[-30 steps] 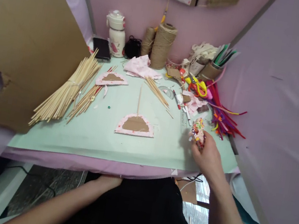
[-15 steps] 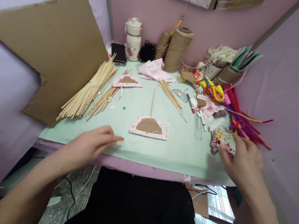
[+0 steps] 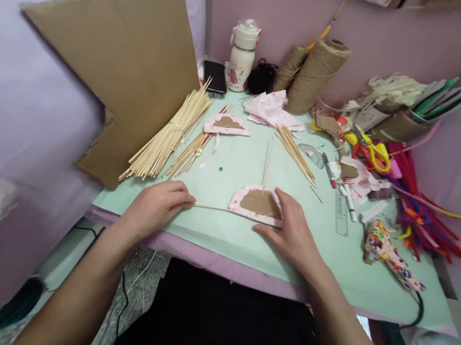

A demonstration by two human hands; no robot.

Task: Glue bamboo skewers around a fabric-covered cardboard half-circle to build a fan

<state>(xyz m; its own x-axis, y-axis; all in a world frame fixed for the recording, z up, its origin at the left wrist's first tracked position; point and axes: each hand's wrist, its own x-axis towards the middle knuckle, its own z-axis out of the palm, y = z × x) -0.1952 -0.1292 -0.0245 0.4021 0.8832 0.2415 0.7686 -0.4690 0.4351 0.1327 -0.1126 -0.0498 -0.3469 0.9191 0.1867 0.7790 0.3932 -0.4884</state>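
Note:
A half-round cardboard piece [image 3: 257, 202] edged in pink flowered cloth lies near the table's front, with one thin wooden stick [image 3: 267, 161] standing up from its top. My right hand [image 3: 294, 236] rests on its right corner, fingers spread flat. My left hand [image 3: 157, 206] pinches the left end of another thin stick [image 3: 210, 207], which lies flat along the piece's lower edge. A flower-patterned glue gun [image 3: 390, 254] lies on the table to the right, let go.
A bundle of wooden sticks [image 3: 170, 132] and a big cardboard sheet [image 3: 122, 52] lie at left. A second half-round piece [image 3: 226, 125], twine spools [image 3: 316, 75], scissors [image 3: 370, 152], pens, a ruler [image 3: 342, 212] and pipe cleaners [image 3: 425, 204] crowd the back and right.
My right hand put down the glue gun and moved left onto the half-round piece. My left hand came up from below the table and took hold of a stick.

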